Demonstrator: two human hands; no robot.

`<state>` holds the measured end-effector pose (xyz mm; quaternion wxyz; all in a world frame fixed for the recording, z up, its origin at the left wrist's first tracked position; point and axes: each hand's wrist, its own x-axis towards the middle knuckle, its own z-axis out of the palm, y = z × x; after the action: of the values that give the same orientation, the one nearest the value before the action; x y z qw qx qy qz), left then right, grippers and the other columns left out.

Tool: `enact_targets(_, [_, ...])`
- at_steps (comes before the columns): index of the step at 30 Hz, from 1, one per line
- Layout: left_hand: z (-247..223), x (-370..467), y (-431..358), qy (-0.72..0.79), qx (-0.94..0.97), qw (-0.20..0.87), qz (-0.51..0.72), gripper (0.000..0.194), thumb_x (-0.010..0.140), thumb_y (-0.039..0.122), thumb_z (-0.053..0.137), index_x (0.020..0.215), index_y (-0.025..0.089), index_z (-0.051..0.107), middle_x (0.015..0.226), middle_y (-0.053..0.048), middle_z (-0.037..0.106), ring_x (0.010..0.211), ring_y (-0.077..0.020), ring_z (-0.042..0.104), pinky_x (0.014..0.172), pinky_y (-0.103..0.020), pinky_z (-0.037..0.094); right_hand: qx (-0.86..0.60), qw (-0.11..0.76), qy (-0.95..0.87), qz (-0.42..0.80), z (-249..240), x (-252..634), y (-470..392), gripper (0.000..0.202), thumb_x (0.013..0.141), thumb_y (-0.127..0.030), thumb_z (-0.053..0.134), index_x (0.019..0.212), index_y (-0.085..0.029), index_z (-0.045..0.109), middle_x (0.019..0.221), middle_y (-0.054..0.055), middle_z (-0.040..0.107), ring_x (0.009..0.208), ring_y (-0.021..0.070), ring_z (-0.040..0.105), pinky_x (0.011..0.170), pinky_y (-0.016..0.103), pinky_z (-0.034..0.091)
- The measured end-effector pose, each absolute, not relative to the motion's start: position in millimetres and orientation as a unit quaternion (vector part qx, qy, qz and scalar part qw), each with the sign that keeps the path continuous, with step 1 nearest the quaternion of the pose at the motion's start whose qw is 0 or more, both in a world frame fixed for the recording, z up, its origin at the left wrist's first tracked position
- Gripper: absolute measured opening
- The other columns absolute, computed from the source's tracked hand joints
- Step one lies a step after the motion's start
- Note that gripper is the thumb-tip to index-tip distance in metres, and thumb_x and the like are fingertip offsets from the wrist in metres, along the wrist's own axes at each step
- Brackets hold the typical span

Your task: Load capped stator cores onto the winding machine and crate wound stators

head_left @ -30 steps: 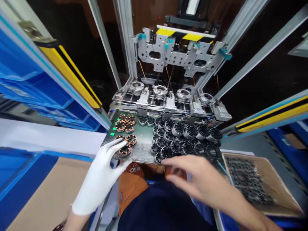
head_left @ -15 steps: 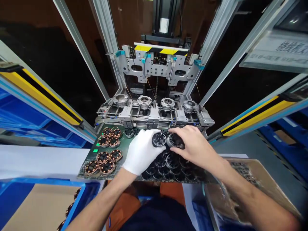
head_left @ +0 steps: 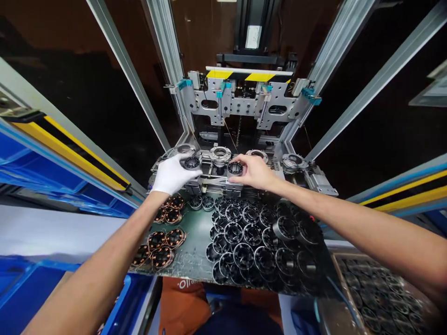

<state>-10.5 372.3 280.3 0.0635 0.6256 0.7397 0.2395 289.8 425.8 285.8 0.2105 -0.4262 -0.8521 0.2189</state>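
My left hand (head_left: pixel 172 173), in a white glove, grips a round black core (head_left: pixel 192 163) between thumb and fingers, in front of the leftmost ring fixture (head_left: pixel 186 149). My bare right hand (head_left: pixel 252 171) pinches another black core (head_left: pixel 235 168) by its sides, just right of and in front of the second ring fixture (head_left: pixel 220 153). Both cores are held over the front part of the machine. Below my hands, a green tabletop (head_left: pixel 196 232) bears several black cores (head_left: pixel 243 256) in rows and, at left, several copper-wound cores (head_left: pixel 162 257).
The metal head plate (head_left: pixel 240 106) with a yellow-black strip stands behind the fixtures. Frame posts and yellow bars (head_left: pixel 84 156) flank both sides. A blue bin (head_left: pixel 31 288) is at lower left. A box (head_left: pixel 384 293) of dark parts stands at lower right.
Both hands have moved forward from the rows of cores to the machine, each carrying a black core. They are farther apart, and the view has shifted, uncovering the rows.
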Motion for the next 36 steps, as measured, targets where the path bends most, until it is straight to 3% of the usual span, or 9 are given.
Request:
enact_targets(8, [266.8,-18.0,360.7,0.717,0.623,0.149,0.274,0.074,0.077,0.055,0.095,0.14,0.02,0.079,0.104,-0.006,0.086,0.103,-0.0325,0.083,0.11,-0.048,0.065,-0.444,0.2,-0.846,0.216,275.5,292.0,440.0,0.057,0.079,-0.039,0.104,0.124,-0.018,0.078,0.074,-0.003,0.069,0.079,0.0226,0.067,0.083,0.035,0.048])
enact_targets(11, [267.8,-15.7,354.0,0.665,0.593,0.213,0.399,0.079,0.074,0.05,0.094,0.141,0.022,0.065,0.119,-0.008,0.082,0.104,-0.03,0.081,0.1,-0.047,0.068,-0.449,0.215,-0.84,0.218,284.2,296.0,437.1,0.061,0.075,-0.04,0.103,0.124,-0.021,0.073,0.091,0.0,0.074,0.084,0.023,0.067,0.082,0.036,0.05])
enact_targets(14, [272.7,-18.8,351.7,0.609,0.618,0.159,0.472,0.071,0.08,0.046,0.086,0.142,0.024,0.059,0.143,-0.011,0.072,0.125,-0.0314,0.075,0.115,-0.051,0.063,-0.442,0.236,-0.837,0.221,295.7,301.3,430.6,0.068,0.084,-0.041,0.093,0.145,-0.023,0.067,0.106,0.003,0.078,0.088,0.0241,0.069,0.085,0.039,0.054])
enact_targets(16, [277.8,-24.2,353.8,0.59,0.653,0.137,0.454,0.063,0.086,0.045,0.082,0.142,0.026,0.062,0.145,-0.009,0.071,0.132,-0.0322,0.072,0.124,-0.054,0.057,-0.42,0.249,-0.847,0.211,301.6,304.3,426.0,0.071,0.09,-0.042,0.086,0.157,-0.026,0.066,0.116,0.006,0.081,0.098,0.0276,0.073,0.092,0.044,0.056])
enact_targets(19, [285.6,-30.8,359.4,0.597,0.648,0.159,0.445,0.071,0.081,0.044,0.089,0.144,0.026,0.063,0.133,-0.007,0.076,0.12,-0.0306,0.077,0.114,-0.05,0.064,-0.396,0.274,-0.851,0.207,304.0,305.2,421.5,0.07,0.09,-0.047,0.087,0.154,-0.023,0.073,0.132,0.012,0.083,0.11,0.0319,0.075,0.099,0.049,0.059])
enact_targets(22, [287.0,-29.3,362.9,0.624,0.63,0.136,0.442,0.089,0.074,0.045,0.099,0.154,0.023,0.066,0.137,-0.009,0.08,0.123,-0.0321,0.079,0.113,-0.048,0.064,-0.415,0.294,-0.835,0.211,297.1,300.5,420.1,0.065,0.084,-0.051,0.094,0.14,-0.021,0.082,0.125,0.011,0.085,0.099,0.0287,0.074,0.097,0.048,0.06])
enact_targets(29, [258.5,-24.0,365.7,0.682,0.655,0.099,0.31,0.071,0.079,0.051,0.098,0.141,0.022,0.084,0.141,-0.013,0.085,0.135,-0.0423,0.079,0.124,-0.055,0.058,-0.443,0.274,-0.825,0.219,269.6,289.3,426.2,0.057,0.073,-0.046,0.102,0.12,-0.019,0.085,0.075,-0.001,0.069,0.08,0.0258,0.066,0.093,0.048,0.058])
enact_targets(34, [256.6,-29.4,350.4,0.674,0.652,0.133,0.321,0.071,0.081,0.05,0.097,0.144,0.021,0.081,0.14,-0.013,0.085,0.132,-0.0421,0.079,0.123,-0.058,0.059,-0.437,0.281,-0.814,0.259,275.6,286.8,420.5,0.054,0.072,-0.041,0.1,0.116,-0.017,0.08,0.081,0.003,0.072,0.08,0.0284,0.07,0.096,0.054,0.061])
enact_targets(36, [261.7,-22.3,329.4,0.629,0.662,0.171,0.37,0.07,0.081,0.048,0.098,0.144,0.024,0.078,0.141,-0.011,0.083,0.132,-0.0395,0.079,0.122,-0.057,0.061,-0.423,0.285,-0.808,0.294,287.5,285.2,401.8,0.057,0.078,-0.045,0.096,0.125,-0.02,0.076,0.105,0.008,0.079,0.075,0.0252,0.072,0.084,0.05,0.065])
